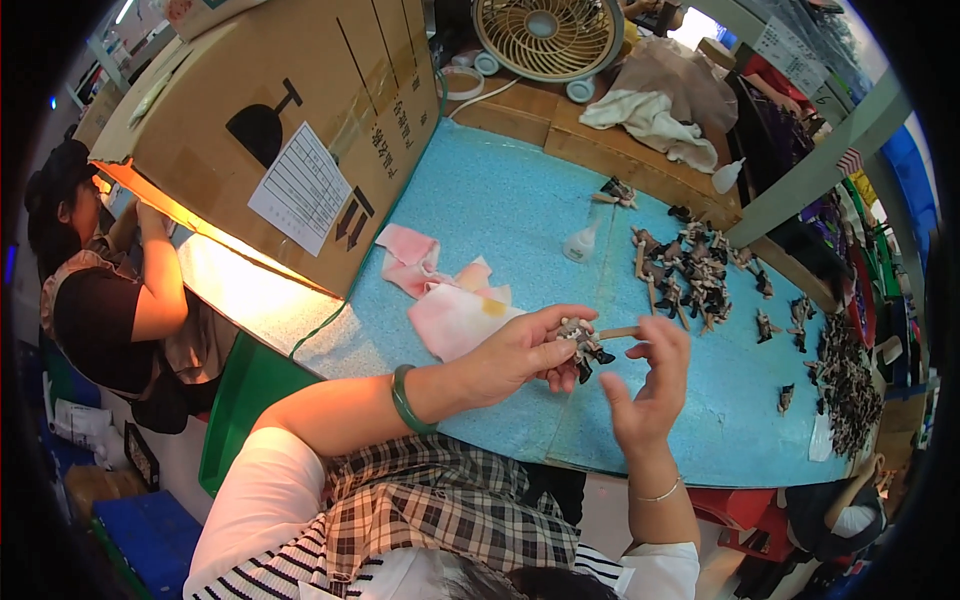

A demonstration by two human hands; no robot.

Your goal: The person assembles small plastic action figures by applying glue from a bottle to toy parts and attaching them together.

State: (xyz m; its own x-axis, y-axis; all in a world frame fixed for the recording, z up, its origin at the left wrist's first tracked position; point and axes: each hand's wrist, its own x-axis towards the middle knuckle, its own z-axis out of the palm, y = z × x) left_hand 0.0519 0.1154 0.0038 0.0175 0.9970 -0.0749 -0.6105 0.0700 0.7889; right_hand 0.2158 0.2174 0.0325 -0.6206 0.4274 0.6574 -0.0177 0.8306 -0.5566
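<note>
One held figurine [582, 340] — two squeeze bottles [579, 244] — one fan [545, 26].

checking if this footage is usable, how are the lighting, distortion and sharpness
Head view, left: warm glare washes out the tabletop beside the cardboard box; head view, rim: fisheye distortion bows the tabletop's front edge and the corners go black; head view, centre: the small figurine in the left hand shows its shape, but fine detail is too small to tell.

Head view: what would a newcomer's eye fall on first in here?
Probably the big cardboard box looming on the left of the blue table. Next might be the small figure held in the left hand near the centre, then the dark heap of small pieces at the table's right edge.
</note>
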